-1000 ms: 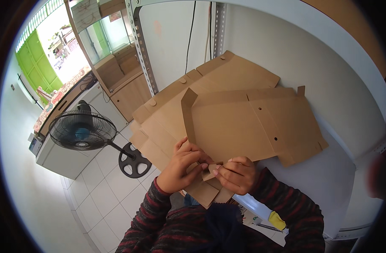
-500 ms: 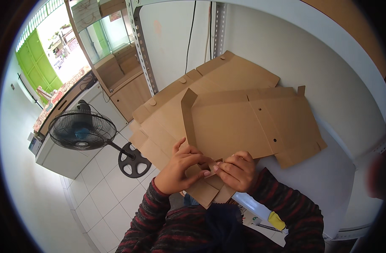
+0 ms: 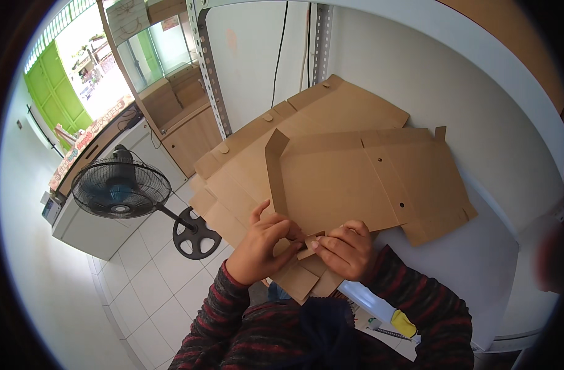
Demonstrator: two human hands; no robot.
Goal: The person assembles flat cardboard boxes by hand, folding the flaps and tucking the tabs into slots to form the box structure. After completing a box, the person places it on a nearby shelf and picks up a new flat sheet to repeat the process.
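Observation:
A partly folded brown cardboard box lies in front of me, its left side flap standing up and two small dark holes in its right part. At its near left corner, my left hand pinches a small cardboard flap between thumb and forefinger. Close beside it, my right hand grips the same corner flap with curled fingers. The exact fold between the fingertips is partly hidden. Beneath the box is a larger flat cardboard sheet with rounded tabs along its far left edge.
The cardboard rests on a white shelf surface with perforated metal uprights. To the left, a black standing fan is on the tiled floor near a white counter. Something yellow shows below my right forearm.
My left thumb and forefinger have shifted slightly at the corner, exposing more of the small flap. My right hand and the box are almost unmoved.

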